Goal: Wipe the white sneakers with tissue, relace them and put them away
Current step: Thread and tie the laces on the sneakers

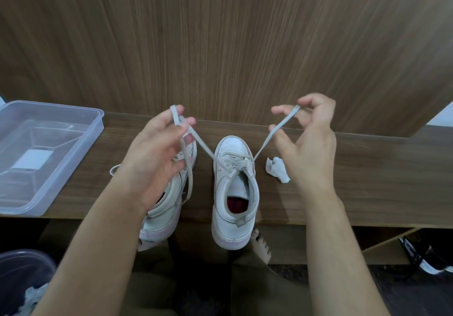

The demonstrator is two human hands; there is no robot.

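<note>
both forearms reach in from six o'clock, spread so each hand can take one end of the same lace. nearest the edge of the surface [367, 193] stand the two sneakers, heels toward the person, so the eyelets face up. the left sneaker [163, 208] sits at about seven o'clock of centre, half hidden under the left hand [157, 154]. the right sneaker [235, 188] stands just beside it, its opening clear. the lace [201, 146] rises out of that shoe's top eyelets in a v: left fingers [182, 119] curl round one end, whose tail hangs down, and right fingers [282, 110] of the right hand [311, 149] pinch the other, probably to even the two lengths. a crumpled tissue [278, 170] lies at three o'clock of the right sneaker, set aside, which suggests wiping is done. at nine o'clock a clear plastic box [46, 154] waits open, likely for storage.
</note>
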